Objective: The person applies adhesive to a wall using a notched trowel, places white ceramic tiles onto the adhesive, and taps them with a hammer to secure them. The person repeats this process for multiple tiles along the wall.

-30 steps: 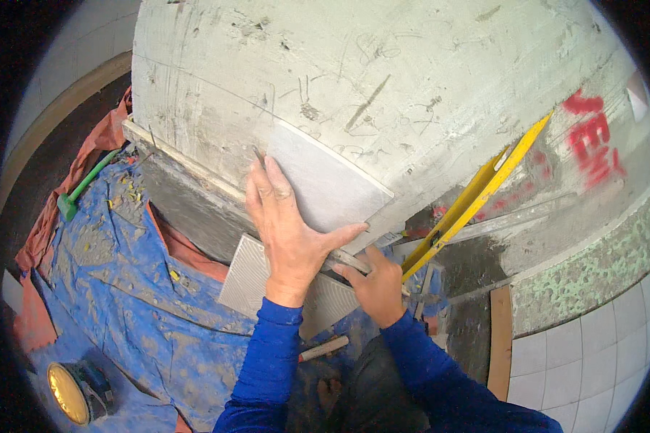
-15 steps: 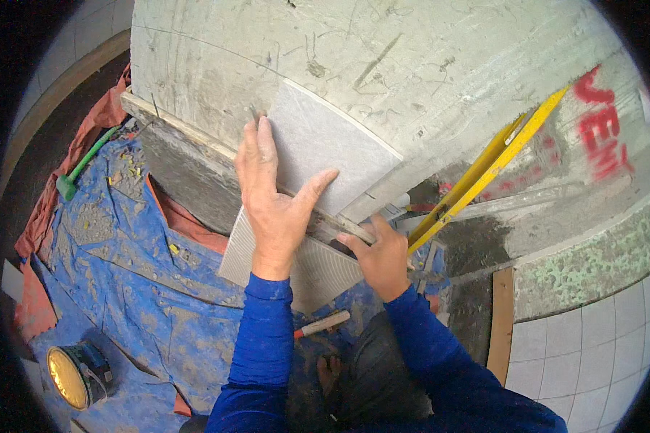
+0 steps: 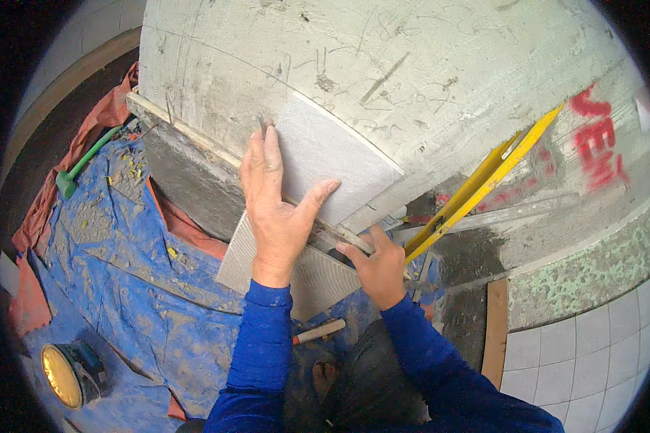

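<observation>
A light grey square tile lies against the bare concrete wall, its lower edge along a wooden strip. My left hand rests at the tile's left corner, fingers stretched and thumb spread onto its face. A thin nail-like piece sticks out by its fingertips. With bent fingers and thumb, my right hand grips the strip near its right end, below the tile. Behind my left wrist is another tile with a ribbed face; my left hand and forearm partly cover it.
A yellow spirit level leans at the right. Below lies a blue tarp strewn with debris, with a green-headed hammer, a bucket and a tool with a pale handle. Tiled floor is at lower right.
The whole view has shifted slightly. Both hands keep nearly the same places on the tile and the wooden strip.
</observation>
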`<state>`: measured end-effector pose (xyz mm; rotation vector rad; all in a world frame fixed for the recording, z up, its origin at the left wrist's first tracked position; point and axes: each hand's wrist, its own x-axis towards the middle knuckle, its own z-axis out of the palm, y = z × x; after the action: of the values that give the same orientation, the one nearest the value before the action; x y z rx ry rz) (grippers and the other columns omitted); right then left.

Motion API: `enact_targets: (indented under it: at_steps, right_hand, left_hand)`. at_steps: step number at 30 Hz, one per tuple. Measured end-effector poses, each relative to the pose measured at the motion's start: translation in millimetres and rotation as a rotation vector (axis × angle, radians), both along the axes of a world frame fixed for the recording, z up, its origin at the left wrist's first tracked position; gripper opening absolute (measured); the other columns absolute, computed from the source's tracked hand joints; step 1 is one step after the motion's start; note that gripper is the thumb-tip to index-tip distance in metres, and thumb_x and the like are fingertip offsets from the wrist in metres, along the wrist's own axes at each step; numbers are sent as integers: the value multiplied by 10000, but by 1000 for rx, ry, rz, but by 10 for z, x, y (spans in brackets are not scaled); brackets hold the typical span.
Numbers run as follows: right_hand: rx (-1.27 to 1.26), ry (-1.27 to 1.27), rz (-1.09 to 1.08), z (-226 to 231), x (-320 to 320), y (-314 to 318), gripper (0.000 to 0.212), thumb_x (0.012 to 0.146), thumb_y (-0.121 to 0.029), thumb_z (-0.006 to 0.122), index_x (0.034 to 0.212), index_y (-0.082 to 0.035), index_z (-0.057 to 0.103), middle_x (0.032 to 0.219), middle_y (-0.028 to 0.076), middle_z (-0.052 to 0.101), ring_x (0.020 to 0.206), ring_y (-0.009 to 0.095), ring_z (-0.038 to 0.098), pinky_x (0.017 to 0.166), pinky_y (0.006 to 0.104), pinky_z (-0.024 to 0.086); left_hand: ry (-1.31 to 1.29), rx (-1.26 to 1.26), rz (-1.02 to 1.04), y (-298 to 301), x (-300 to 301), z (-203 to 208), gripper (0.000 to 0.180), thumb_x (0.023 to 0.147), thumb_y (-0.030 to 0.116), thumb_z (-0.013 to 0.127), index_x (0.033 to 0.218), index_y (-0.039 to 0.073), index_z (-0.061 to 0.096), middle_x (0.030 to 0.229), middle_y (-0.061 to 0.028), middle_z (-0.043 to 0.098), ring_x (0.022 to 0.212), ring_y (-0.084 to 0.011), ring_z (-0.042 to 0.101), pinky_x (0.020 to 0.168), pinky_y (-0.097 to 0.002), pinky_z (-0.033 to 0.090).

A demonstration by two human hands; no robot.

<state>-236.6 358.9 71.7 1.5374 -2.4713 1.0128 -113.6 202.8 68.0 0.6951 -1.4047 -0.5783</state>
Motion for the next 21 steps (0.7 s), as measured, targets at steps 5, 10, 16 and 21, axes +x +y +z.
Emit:
enact_targets:
  at_steps: [5, 10, 16, 21]
  right_hand:
    - [-19, -18, -3, 51, 53, -4, 335, 816, -183, 885, 945, 37, 668, 888, 192, 783, 767, 250, 752, 698, 366, 552]
    - [-43, 13, -8, 43, 77, -14, 350, 806, -190, 896, 872, 38, 637, 816, 193, 757, 701, 233, 711, 648, 373, 532]
    - [-19, 71, -31, 30, 50, -6, 406, 804, -197, 903, 808, 32, 567, 778, 197, 732, 628, 176, 602, 604, 364, 496]
    - [13, 43, -41, 20, 29, 4, 418, 816, -206, 903, 813, 29, 557, 776, 189, 734, 627, 135, 552, 593, 338, 481]
  left_hand:
    - [31, -20, 10, 8, -3, -10, 1058, 699, 342, 959, 1551, -42, 465, 1565, -306, 471, 1449, -464, 440, 1192, -526, 370]
    - [67, -58, 37, 56, -40, 0, 1064, 688, 357, 961, 1542, -47, 473, 1556, -307, 480, 1434, -463, 456, 1184, -522, 376]
    - [293, 48, 230, 42, 74, 22, 519, 893, 140, 823, 1368, -9, 673, 1338, -229, 690, 1226, -396, 659, 1079, -450, 485]
    - [458, 79, 64, -74, 150, -5, 245, 980, -44, 638, 1184, 23, 755, 1160, -164, 726, 964, -279, 726, 876, -353, 564]
